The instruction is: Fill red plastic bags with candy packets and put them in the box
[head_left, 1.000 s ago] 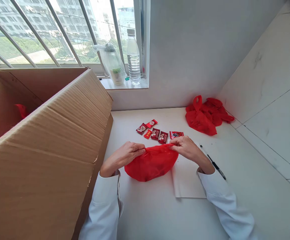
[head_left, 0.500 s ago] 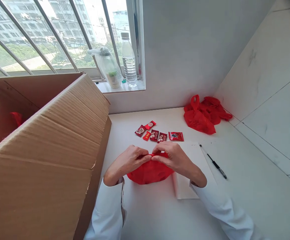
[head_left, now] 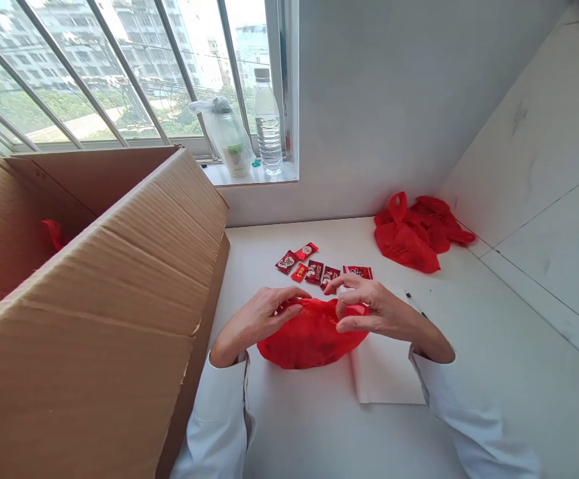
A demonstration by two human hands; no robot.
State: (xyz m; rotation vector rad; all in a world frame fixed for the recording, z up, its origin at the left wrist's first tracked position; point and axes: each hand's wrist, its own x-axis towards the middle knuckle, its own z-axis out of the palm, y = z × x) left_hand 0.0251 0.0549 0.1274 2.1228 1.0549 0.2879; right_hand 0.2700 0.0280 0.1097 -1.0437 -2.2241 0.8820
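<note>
A red cloth bag (head_left: 309,339) lies on the white table in front of me, its top edge parted and dark shapes showing faintly through the fabric. My left hand (head_left: 264,316) pinches the bag's upper left edge between thumb and fingers. Over the bag's right side is my right hand (head_left: 369,309), its thumb and fingers spread apart, with no grip on the cloth visible. Just beyond the bag lie several small red snack packets, among them a dark red packet (head_left: 314,271) and a bright red packet (head_left: 357,272) partly behind my right hand.
A large cardboard box (head_left: 119,299) with red cloth inside stands at left. White paper (head_left: 389,379) and a pen (head_left: 413,303), partly hidden by my arm, lie at right. More red bags (head_left: 413,229) are heaped at the back. A water bottle (head_left: 268,130) stands on the sill.
My right hand has let go of the bag's top and moved right, its fingers opening. The bag's pinched edge has spread wider. The view has shifted slightly left.
</note>
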